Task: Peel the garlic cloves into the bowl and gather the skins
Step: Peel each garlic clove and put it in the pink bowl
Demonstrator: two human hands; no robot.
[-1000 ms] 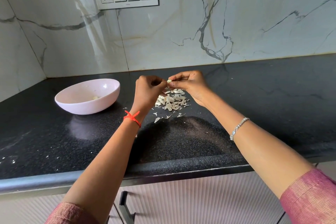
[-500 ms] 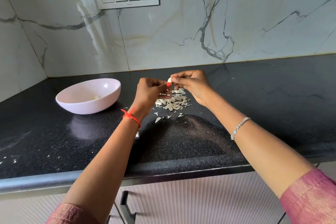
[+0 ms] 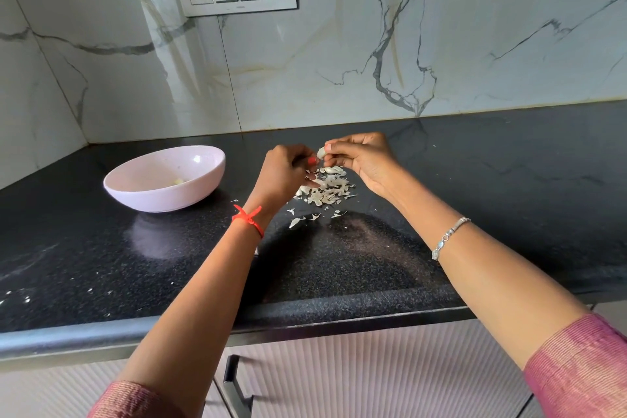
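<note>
Your right hand (image 3: pixel 363 159) pinches a garlic clove (image 3: pixel 321 153) above the skin pile (image 3: pixel 327 192), likely so peelings drop there; left hand (image 3: pixel 283 173) curled, grip unclear; bowl (image 3: pixel 203 187) waits at nine o'clock.

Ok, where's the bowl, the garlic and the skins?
bowl (image 3: pixel 169 199), head view, on its outer wall.
garlic (image 3: pixel 321 153), head view, middle of the clove.
skins (image 3: pixel 327 192), head view, middle of the pile.

Pink ribbed sleeves (image 3: pixel 576 366), red thread (image 3: pixel 249 219) left wrist, silver bracelet (image 3: pixel 448 236) right
</note>
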